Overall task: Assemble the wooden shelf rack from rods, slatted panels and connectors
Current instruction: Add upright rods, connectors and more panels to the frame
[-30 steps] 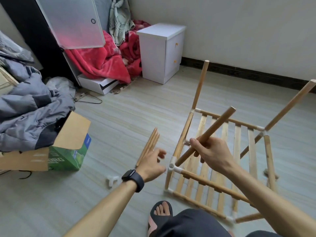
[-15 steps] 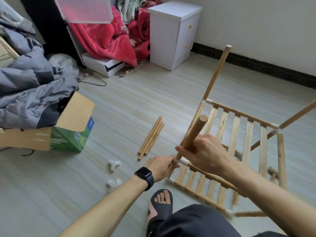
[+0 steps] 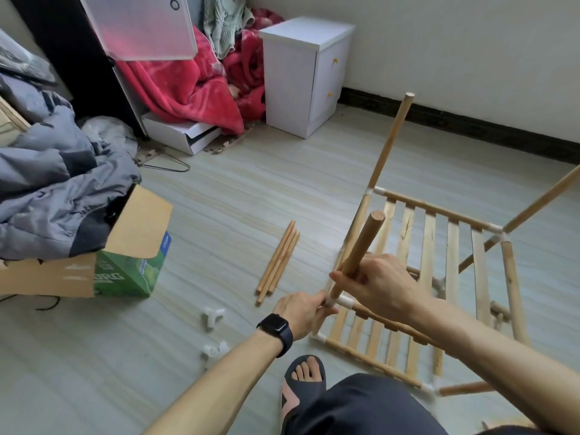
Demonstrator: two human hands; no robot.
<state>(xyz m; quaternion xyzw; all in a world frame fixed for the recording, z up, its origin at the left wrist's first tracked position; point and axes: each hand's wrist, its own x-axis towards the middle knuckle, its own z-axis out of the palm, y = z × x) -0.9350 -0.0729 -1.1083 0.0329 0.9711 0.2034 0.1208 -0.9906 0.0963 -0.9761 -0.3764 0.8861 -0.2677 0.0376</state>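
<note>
**Rod held at the rack's corner connector**

The half-built rack (image 3: 436,210) sits tilted on the floor (image 3: 219,189) in front of the person. One slatted panel (image 3: 428,246) faces up, and a second slatted panel (image 3: 376,337) lies lower and nearer. White plastic pieces join the corners. Two posts rise from the far corners: one steep post (image 3: 389,142) at the far left, and one leaning post (image 3: 546,199) that runs out toward the right edge.

The right hand (image 3: 379,284) has its fingers curled round a loose rod (image 3: 361,246). It holds the rod steeply, with the cut end up. The lower end sits at the white corner connector (image 3: 343,300) on the near-left of the rack. Whether the rod is seated in the socket cannot be told, because the hands hide the joint.

The left hand (image 3: 301,310) has a dark watch (image 3: 276,329) on its wrist. It grips the same connector from the left with curled fingers.

Just left of the rack, a few spare rods (image 3: 277,259) lie side by side on the floor, touching one another. Nearer the person lie two spare connectors (image 3: 213,315), apart from the spare rods. A foot in a dark sandal (image 3: 306,378) rests on the floor below the left hand.

At the left stands an open cardboard box (image 3: 125,271) with a grey jacket (image 3: 47,189) heaped over it. A white cabinet (image 3: 301,73) stands against the far wall, with a red blanket (image 3: 175,86) just beside it.
</note>
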